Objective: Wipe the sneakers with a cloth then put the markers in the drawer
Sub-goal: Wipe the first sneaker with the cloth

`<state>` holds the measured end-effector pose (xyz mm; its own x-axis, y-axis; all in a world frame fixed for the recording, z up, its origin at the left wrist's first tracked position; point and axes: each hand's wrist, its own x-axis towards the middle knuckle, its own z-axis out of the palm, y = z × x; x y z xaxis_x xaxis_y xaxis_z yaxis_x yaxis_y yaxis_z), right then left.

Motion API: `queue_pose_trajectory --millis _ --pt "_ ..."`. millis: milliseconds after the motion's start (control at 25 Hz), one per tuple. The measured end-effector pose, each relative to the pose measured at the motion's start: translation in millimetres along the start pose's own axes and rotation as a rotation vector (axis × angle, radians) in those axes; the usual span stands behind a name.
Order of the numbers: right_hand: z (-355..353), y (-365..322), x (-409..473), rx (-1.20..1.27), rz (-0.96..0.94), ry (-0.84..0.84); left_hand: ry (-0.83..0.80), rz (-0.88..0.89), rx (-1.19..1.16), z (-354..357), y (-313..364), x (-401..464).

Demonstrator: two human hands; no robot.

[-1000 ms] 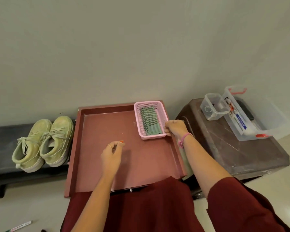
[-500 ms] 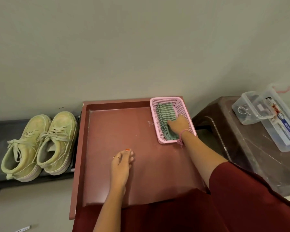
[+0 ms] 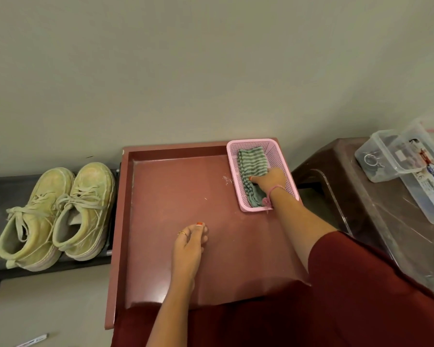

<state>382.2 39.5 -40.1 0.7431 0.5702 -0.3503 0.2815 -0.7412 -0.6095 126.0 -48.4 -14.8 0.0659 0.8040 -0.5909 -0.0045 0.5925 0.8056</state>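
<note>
A marker [image 3: 33, 339] lies on the floor at the near left edge of the view, partly cut off. The sneakers [image 3: 57, 216], pale green and laced, stand side by side on a low dark shelf [image 3: 0, 186] against the wall, toes pointing far; the right sneaker sits just beside the left rim of the drawer [image 3: 125, 221]. The drawer, a shallow red-brown tray with raised rims, is pulled open toward the person, and most of its floor is bare. The left hand [image 3: 189, 242] is held over the middle of the drawer floor, fingers loosely curled, nothing grasped. A pink basket [image 3: 278, 151] occupies the far right corner of the drawer, against the far and right rims. The cloth [image 3: 252, 162], green-striped and folded, lies inside the basket. The right hand [image 3: 269, 180] is placed in the basket, with the thumb and fingers closed on the cloth. To the right, apart from the drawer, a brown stool [image 3: 348, 186] carries clear plastic containers [image 3: 396, 161].
</note>
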Motion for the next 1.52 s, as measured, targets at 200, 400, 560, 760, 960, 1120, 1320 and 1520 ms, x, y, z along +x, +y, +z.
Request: queue_pose_trajectory --millis 200,400,560,760,960,1120,1320,1520 --pt "-15.0 -6.1 -8.4 0.293 0.041 -0.140 0.001 -0.020 -0.007 -2.8 -1.4 1.0" --pt "-57.8 -31.6 -48.7 0.524 -0.096 -0.164 0.012 -0.021 -0.037 -12.0 3.0 -7.1" --pt "-94.3 -34.6 -111.4 0.982 -0.062 -0.330 -0.009 -0.016 -0.141 -21.9 11.7 -31.3" --pt "-122.1 -11.0 -184.8 1.248 0.041 -0.582 -0.108 0.032 -0.218 -17.6 18.0 -90.2" --pt "-131.1 9.6 -262.5 1.315 0.094 -0.669 -0.224 0.247 -0.057 -12.3 28.6 -153.0" --pt "-131.8 22.7 -307.9 1.184 0.037 -0.637 -0.374 0.249 0.166 -24.4 42.0 -189.6" --pt "-136.7 25.4 -324.5 1.115 0.021 -0.560 -0.383 0.180 0.170 -45.9 33.8 -220.7" --pt "-128.0 23.0 -346.4 1.148 0.076 -0.565 -0.498 0.080 0.072 -67.0 26.4 -232.0"
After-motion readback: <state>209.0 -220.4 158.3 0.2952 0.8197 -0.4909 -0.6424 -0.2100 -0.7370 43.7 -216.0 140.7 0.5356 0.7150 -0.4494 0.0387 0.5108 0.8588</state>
